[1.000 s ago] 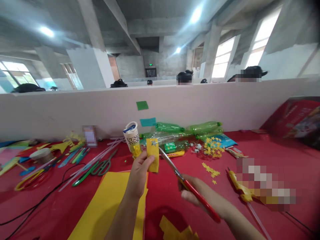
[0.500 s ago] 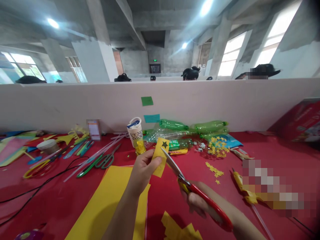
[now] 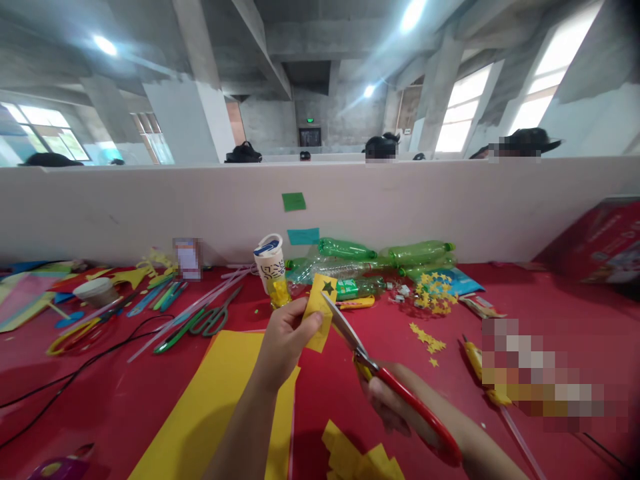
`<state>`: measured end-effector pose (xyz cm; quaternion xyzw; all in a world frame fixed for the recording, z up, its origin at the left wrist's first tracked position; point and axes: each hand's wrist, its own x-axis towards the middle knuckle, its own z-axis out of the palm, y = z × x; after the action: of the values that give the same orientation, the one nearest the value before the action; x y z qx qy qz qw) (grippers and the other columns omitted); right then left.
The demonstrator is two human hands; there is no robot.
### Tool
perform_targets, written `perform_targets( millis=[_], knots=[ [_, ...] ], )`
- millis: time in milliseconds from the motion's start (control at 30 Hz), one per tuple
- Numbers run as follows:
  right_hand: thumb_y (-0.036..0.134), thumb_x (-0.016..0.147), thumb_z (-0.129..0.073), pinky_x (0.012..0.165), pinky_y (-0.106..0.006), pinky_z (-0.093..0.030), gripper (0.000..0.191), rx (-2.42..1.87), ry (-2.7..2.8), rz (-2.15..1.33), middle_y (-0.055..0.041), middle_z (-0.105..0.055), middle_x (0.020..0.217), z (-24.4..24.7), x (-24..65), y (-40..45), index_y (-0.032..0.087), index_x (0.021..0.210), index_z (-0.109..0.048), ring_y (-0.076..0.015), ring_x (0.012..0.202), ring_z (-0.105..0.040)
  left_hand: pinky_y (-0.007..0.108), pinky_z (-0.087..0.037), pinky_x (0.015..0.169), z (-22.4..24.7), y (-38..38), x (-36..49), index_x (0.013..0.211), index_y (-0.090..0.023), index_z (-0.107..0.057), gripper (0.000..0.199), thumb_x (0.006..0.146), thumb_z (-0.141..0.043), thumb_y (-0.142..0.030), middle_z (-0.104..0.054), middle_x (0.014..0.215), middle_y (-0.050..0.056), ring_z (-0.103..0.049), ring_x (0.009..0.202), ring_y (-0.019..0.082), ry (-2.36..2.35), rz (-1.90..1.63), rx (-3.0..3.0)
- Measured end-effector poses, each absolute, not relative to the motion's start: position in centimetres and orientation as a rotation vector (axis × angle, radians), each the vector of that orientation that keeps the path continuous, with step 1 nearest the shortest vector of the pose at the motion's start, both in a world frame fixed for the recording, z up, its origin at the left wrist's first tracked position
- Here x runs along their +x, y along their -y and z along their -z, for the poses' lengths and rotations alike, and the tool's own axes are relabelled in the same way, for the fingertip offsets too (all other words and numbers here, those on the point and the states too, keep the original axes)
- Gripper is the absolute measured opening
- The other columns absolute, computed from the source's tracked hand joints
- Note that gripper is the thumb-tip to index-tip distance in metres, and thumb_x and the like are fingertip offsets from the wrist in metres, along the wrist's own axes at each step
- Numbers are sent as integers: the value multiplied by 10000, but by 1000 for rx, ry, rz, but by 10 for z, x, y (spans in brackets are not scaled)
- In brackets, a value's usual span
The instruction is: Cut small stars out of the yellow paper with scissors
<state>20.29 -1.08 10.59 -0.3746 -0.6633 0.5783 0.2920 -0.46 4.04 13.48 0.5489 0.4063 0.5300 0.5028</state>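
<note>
Head view showed yellow sheets on the red surface, then the left hand pinching a yellow paper strip in the air, with a star-shaped hole near its top. That strip looked light, bendable and easily torn around the hole, so its solid lower end seemed the best hold. Further right, red-handled scissors slanted up towards the hole, contact at the tips unclear, gripped by the right hand.
</note>
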Motion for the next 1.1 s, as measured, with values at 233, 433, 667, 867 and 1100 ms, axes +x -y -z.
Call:
perform_targets(
  millis=[233, 433, 667, 867, 1100],
  knots=[
    [619, 856, -419, 441, -182, -317, 447, -980, 1678, -1641, 75, -386, 541, -98, 202, 11, 191, 727, -410, -53, 433, -340, 199, -341, 493, -134, -41, -5, 765, -143, -644, 162, 750, -619, -302, -478, 606, -19, -418, 538, 95, -965, -1273, 1320],
    [594, 875, -403, 503, -213, -377, 435, -904, 1700, -1648, 80, -380, 498, -98, 202, 12, 190, 713, -425, -66, 438, -349, 205, -361, 502, -133, -41, -5, 768, -148, -642, 167, 746, -621, -312, -490, 619, -13, -436, 546, 102, -958, -1260, 1298],
    [628, 857, -400, 483, -212, -367, 459, -937, 1686, -1684, 76, -390, 527, -97, 202, 11, 192, 717, -419, -59, 425, -348, 207, -364, 499, -133, -41, -5, 759, -149, -647, 166, 740, -620, -311, -508, 617, -9, -447, 539, 107, -973, -1260, 1309],
    [623, 871, -374, 471, -210, -342, 463, -932, 1696, -1673, 81, -377, 498, -97, 202, 10, 194, 699, -407, -57, 410, -327, 200, -352, 500, -132, -42, -6, 752, -149, -646, 159, 741, -617, -305, -486, 607, -14, -430, 548, 102, -951, -1256, 1303],
    [618, 875, -371, 470, -211, -335, 467, -948, 1721, -1662, 81, -380, 478, -103, 201, 11, 196, 677, -396, -60, 408, -342, 204, -354, 488, -135, -41, -6, 741, -141, -643, 182, 719, -629, -321, -493, 602, -8, -434, 534, 104, -951, -1236, 1285]
  ],
)
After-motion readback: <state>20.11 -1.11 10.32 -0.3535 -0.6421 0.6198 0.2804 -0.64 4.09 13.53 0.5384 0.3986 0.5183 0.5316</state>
